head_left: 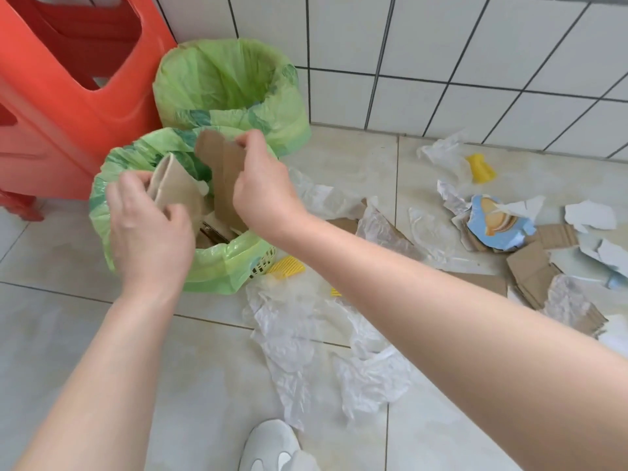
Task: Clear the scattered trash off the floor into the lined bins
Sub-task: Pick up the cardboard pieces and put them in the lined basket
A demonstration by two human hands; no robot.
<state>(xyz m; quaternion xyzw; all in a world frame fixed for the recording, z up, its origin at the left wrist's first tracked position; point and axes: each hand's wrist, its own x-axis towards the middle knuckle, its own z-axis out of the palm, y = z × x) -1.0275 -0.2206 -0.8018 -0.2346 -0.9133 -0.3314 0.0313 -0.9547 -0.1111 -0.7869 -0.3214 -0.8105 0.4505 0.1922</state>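
While both hands work over the near bin [217, 263], two pieces of torn cardboard stand half inside its green liner. The pale cardboard piece [176, 188] leans at the bin's left side, and the left hand [149, 232] grasps it with thumb and curled fingers round its lower edge. The brown cardboard piece [224, 178] rises from the middle of the same bin; the right hand [261, 188] pinches its upper right edge between thumb and fingertips. More cardboard lies deeper in this bin, mostly hidden behind the hands. Directly behind the near bin and touching it stands the far bin [234, 86], its contents not visible. Left of the near bin is a red plastic stool [68, 79], cut off by the frame. Right of the near bin, crumpled clear plastic [306, 321], cardboard scraps [530, 277], a blue printed scrap [496, 222] and a yellow piece [481, 168] lie scattered on the floor tiles [210, 385]. Just beside the bin's base lies a yellow ribbed scrap [285, 266].
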